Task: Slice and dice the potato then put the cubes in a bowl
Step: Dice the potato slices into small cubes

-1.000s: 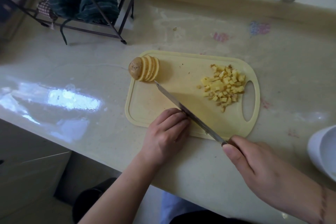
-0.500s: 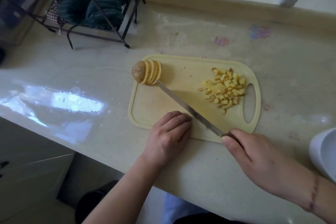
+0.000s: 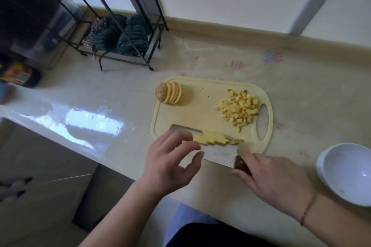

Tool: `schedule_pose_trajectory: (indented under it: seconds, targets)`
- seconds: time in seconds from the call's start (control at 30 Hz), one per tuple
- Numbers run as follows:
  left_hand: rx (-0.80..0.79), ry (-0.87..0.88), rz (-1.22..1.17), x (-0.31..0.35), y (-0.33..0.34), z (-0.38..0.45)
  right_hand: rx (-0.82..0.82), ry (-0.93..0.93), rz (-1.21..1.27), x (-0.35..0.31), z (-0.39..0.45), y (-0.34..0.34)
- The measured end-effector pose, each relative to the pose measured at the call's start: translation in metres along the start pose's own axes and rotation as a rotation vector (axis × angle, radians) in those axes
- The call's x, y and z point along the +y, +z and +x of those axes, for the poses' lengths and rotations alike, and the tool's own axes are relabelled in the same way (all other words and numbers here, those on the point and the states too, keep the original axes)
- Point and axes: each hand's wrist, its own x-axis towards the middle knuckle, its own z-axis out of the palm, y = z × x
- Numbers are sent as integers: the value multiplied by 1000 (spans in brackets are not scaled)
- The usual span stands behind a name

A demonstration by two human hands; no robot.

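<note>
Right hand (image 3: 269, 178), lower right of frame, grips a wide steel knife (image 3: 216, 153) by its dark handle, blade flat beneath cut yellow potato strips (image 3: 212, 139). Left hand (image 3: 170, 164) hovers beside, fingers spread. Sliced potato (image 3: 168, 95) and cubes (image 3: 240, 109) sit on the pale yellow cutting board (image 3: 200, 114); white bowl (image 3: 347, 174) right. No readable writing.

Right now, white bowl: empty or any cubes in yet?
Empty. The white bowl shows bare interior; the diced cubes sit on the cutting board.

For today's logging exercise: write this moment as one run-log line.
right hand grips knife | blade carries potato pieces | left hand open beside | bowl empty
</note>
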Motion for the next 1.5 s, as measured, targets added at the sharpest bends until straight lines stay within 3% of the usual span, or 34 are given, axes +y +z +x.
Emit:
schedule_pose_trajectory:
  seconds: [0.13,0.33,0.57,0.9,1.2,1.37,1.5]
  targets:
    - [-531,-63,158,-33,-3,19,157,-81,-76,-7,-2,13]
    - [-708,32,140,-60,6,22,294,-103,-113,-17,4,27]
    - [-744,3,85,-70,27,29,276,-96,-162,-16,8,38]
    - [-664,134,59,-88,44,34,237,-65,-237,-23,-4,30]
    - [-607,6,43,-78,29,61,157,-60,-222,-31,-8,16]
    - [-802,1,-33,-33,23,81,230,-102,-256,-35,-9,10]
    - [-848,19,-10,-18,26,83,229,-116,-276,-33,-5,4]
